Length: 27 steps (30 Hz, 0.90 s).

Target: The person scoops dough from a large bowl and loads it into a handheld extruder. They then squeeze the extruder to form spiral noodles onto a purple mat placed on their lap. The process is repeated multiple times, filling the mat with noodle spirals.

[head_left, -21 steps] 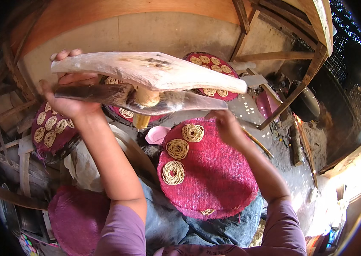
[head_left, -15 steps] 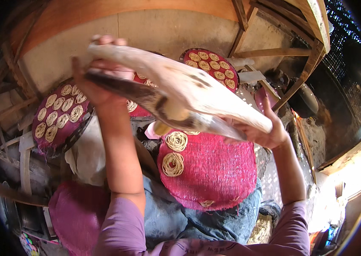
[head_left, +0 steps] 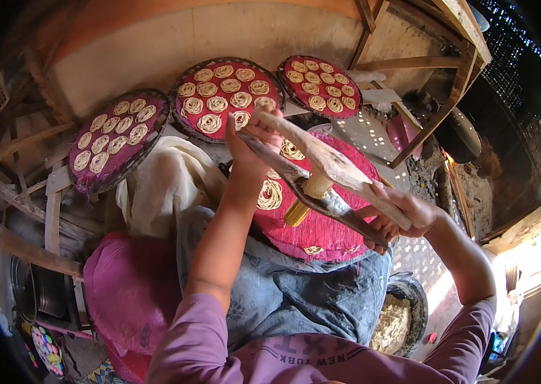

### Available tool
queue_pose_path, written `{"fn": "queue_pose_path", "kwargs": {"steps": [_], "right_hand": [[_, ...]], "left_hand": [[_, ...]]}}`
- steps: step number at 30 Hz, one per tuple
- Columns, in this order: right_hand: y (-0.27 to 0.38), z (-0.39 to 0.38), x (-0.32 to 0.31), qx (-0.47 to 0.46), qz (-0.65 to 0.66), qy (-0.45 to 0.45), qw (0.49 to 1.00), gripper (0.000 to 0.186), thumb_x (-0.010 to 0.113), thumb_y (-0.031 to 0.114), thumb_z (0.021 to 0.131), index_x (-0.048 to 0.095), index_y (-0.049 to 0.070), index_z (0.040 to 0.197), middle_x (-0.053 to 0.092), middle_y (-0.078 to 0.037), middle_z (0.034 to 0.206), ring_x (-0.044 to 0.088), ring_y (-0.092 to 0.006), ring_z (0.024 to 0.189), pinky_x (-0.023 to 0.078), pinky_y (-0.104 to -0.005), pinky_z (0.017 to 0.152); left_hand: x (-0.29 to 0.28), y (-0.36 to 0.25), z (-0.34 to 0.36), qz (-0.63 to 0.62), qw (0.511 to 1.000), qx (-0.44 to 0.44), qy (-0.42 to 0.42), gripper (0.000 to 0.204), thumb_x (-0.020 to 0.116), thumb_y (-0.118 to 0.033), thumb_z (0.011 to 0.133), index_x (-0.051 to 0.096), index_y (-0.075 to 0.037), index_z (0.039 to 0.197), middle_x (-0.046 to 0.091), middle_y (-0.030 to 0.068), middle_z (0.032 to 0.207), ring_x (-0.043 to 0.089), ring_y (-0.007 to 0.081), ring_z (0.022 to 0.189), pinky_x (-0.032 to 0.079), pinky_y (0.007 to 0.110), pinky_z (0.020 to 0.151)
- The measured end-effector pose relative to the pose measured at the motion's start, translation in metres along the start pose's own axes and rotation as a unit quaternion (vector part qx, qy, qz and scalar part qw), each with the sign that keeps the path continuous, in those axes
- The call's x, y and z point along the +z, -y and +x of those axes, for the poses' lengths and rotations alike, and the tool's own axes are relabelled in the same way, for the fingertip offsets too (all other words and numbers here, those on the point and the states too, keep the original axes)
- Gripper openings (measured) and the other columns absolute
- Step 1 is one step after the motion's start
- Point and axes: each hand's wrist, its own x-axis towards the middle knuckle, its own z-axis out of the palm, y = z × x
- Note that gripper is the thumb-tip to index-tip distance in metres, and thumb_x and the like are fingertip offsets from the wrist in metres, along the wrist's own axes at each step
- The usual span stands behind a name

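Observation:
A wooden hand press with two long handles and a brass-coloured cylinder under it is held across in front of me. My left hand grips the far left ends of both handles; my right hand is wrapped round their near right ends. Below the press lies a round tray covered in pink woven cloth, partly over my lap. Coils of pale noodle strands rest along its left and far side. The press hides part of the tray.
Along the wall stand three round trays of noodle coils: left, middle and right. Pink cloth covers are stacked at my left. A black bucket of pale dough or flour stands at my right. A wooden post slants up beyond.
The press has come down and nearer the pink tray, from a raised, tilted position. Both my hands moved with it, the left one to the right, and both keep their grip.

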Motion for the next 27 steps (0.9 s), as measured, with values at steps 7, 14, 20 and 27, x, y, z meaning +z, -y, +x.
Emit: {"fn": "queue_pose_path", "kwargs": {"steps": [7, 14, 20, 27], "right_hand": [[0.017, 0.003, 0.032, -0.060, -0.139, -0.078, 0.985, 0.076, 0.025, 0.066, 0.096, 0.059, -0.001, 0.106, 0.061, -0.011, 0.071, 0.058, -0.0161, 0.056, 0.049, -0.0305, 0.052], [0.032, -0.035, 0.035, -0.005, -0.164, -0.111, 0.980, 0.071, 0.030, 0.064, 0.096, 0.061, 0.000, 0.107, 0.061, -0.009, 0.068, 0.060, -0.0139, 0.056, 0.049, -0.0262, 0.052], [0.028, -0.014, 0.037, -0.077, -0.145, -0.145, 0.976, 0.068, 0.034, 0.060, 0.097, 0.061, -0.001, 0.113, 0.061, -0.008, 0.069, 0.059, -0.0138, 0.055, 0.048, -0.0267, 0.052], [0.012, -0.026, 0.027, -0.060, -0.133, -0.115, 0.983, 0.070, 0.034, 0.061, 0.097, 0.060, -0.001, 0.113, 0.060, -0.009, 0.067, 0.059, -0.0139, 0.050, 0.048, -0.0292, 0.046]], "left_hand": [[0.003, -0.021, -0.006, 0.070, 0.994, 0.061, 0.049, 0.045, 0.055, -0.049, 0.088, 0.052, -0.009, 0.107, 0.054, 0.0052, 0.102, 0.052, 0.0222, 0.102, 0.043, 0.039, 0.094], [0.016, 0.005, -0.013, -0.037, 0.996, 0.079, -0.012, 0.060, 0.033, -0.060, 0.091, 0.054, -0.004, 0.101, 0.054, 0.0084, 0.095, 0.050, 0.0246, 0.094, 0.041, 0.038, 0.091], [0.022, -0.018, 0.003, 0.072, 0.993, 0.071, 0.069, 0.043, 0.058, -0.049, 0.085, 0.053, -0.010, 0.103, 0.055, 0.0037, 0.097, 0.053, 0.0197, 0.097, 0.044, 0.037, 0.091], [0.006, 0.006, -0.019, 0.000, 0.996, 0.090, -0.018, 0.062, 0.031, -0.061, 0.091, 0.054, -0.005, 0.098, 0.055, 0.0090, 0.093, 0.051, 0.0268, 0.092, 0.042, 0.040, 0.088]]}}
